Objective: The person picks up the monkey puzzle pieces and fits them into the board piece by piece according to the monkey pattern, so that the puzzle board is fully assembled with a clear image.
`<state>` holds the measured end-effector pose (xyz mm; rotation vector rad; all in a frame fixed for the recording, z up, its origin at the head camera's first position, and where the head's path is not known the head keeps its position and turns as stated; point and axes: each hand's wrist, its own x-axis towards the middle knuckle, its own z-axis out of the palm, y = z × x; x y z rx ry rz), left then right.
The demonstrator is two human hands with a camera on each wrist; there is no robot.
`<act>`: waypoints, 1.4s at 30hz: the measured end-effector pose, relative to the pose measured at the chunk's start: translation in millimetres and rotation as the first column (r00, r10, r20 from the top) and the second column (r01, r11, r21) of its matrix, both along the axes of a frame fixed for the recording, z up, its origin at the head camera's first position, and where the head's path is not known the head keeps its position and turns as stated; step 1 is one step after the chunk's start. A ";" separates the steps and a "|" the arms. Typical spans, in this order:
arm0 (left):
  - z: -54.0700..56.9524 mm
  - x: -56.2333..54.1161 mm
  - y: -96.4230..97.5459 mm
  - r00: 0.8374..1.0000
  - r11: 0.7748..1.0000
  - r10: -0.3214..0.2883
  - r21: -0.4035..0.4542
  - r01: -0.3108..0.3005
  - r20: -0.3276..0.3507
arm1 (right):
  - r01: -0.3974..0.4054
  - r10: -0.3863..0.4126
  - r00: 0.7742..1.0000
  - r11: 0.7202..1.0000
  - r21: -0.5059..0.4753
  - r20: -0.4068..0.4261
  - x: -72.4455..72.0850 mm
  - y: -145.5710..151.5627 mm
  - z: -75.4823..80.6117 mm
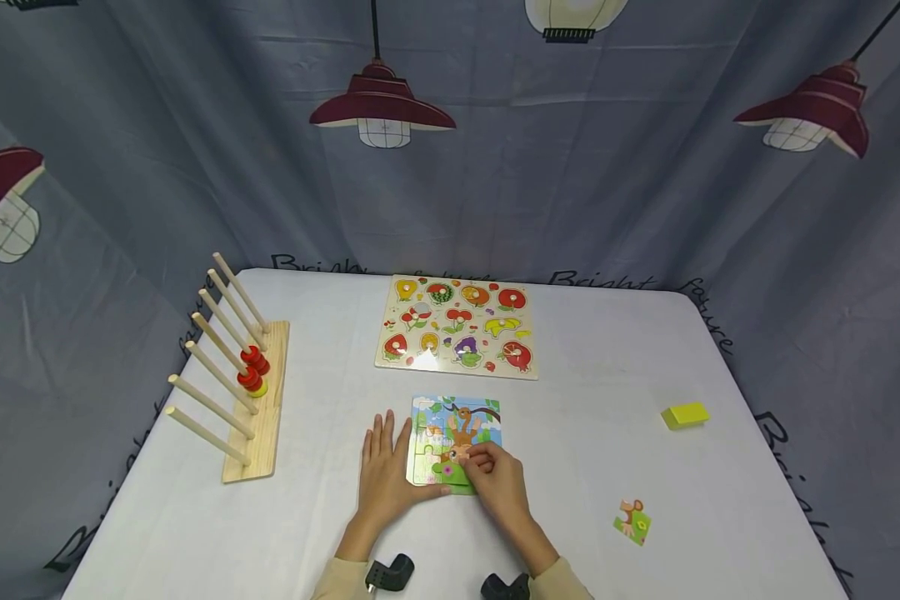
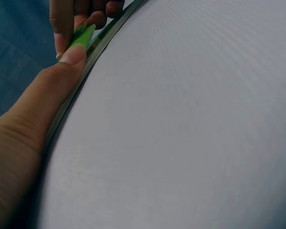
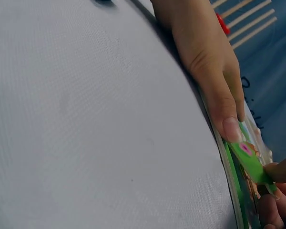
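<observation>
A jigsaw puzzle [image 1: 422, 429] with a monkey picture lies in its frame near the front middle of the table. My right hand [image 1: 502, 490] pinches a green puzzle piece [image 3: 251, 164] with a pink flower between thumb and fingers, over the lower part of the puzzle. The piece is tilted up from the board in both wrist views. My left hand [image 1: 384, 479] lies along the puzzle's left side with its fingers straight. Its thumb stretches along the bottom edge, and the thumb tip is right at the green piece's edge.
Another loose puzzle piece [image 1: 633, 522] lies to the right, with a yellow block [image 1: 685, 416] behind it. A wooden fruit puzzle board [image 1: 382, 357] is at the back. At left stands a wooden peg rack [image 1: 270, 417] with red and yellow rings [image 1: 252, 381].
</observation>
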<state>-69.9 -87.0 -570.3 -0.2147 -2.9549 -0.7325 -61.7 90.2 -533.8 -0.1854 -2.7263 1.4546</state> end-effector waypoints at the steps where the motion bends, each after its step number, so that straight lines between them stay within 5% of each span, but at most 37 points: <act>1: 0.1 0.0 0.0 1.000 1.000 0.000 -0.001 0.000 0.000 | 0.000 0.000 1.000 1.000 0.003 0.002 -0.1 0.3 0.1; 35: 0.4 -0.8 -0.4 1.000 1.000 -0.007 -0.013 0.007 -0.020 | -0.091 0.092 0.996 0.967 0.237 0.006 5.8 -4.5 -5.9; 42: 0.1 -0.5 -0.2 1.000 1.000 -0.007 -0.008 0.007 -0.020 | -0.095 0.182 0.967 0.905 0.414 -0.177 14.1 -9.4 -4.8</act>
